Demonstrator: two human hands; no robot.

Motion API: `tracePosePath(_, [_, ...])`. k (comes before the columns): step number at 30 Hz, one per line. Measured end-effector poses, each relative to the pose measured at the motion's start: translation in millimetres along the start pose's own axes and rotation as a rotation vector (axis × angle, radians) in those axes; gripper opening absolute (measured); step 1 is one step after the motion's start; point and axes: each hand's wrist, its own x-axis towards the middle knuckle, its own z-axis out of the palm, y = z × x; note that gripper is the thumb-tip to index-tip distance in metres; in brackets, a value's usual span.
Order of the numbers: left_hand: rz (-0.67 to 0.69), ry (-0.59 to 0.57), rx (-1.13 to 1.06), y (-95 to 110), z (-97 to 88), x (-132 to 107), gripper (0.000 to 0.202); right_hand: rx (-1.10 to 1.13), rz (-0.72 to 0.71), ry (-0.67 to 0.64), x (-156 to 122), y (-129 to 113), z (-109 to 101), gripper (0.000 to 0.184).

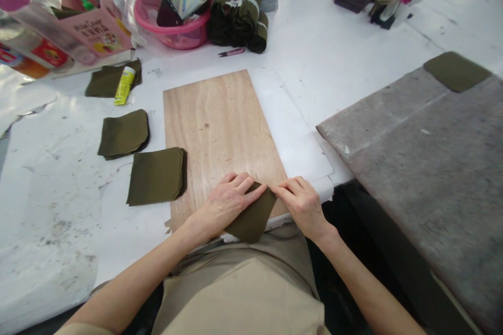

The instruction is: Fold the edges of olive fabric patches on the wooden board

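An olive-green fabric piece [253, 217] lies at the near edge of a wooden board [220, 125]. My left hand [228, 201] rests flat on its left part, fingers together and pressing down. My right hand [301, 201] pinches the fabric's upper right corner between thumb and fingers. A stack of olive fabric squares [157, 175] overlaps the board's left edge, close to my left hand.
Two more olive fabric stacks [123, 133] [106, 79] lie further left, a yellow glue tube [124, 85] on the far one. A pink basin [173, 15], fabric rolls [239, 15] and small scissors [231, 52] are behind. A grey padded board [424, 146] with an olive piece [456, 70] stands right.
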Motion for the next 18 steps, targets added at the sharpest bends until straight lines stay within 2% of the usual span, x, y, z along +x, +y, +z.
tracePosePath(10, [-0.002,-0.052,0.088,7.1,-6.4,6.9,0.047,-0.026,-0.017,0.033,-8.5,2.6,-0.4,0.028])
tracePosePath(18, [-0.018,-0.068,0.104,11.9,-10.2,10.9,0.049,-0.129,0.019,0.03,-18.0,-1.4,-4.9,0.033])
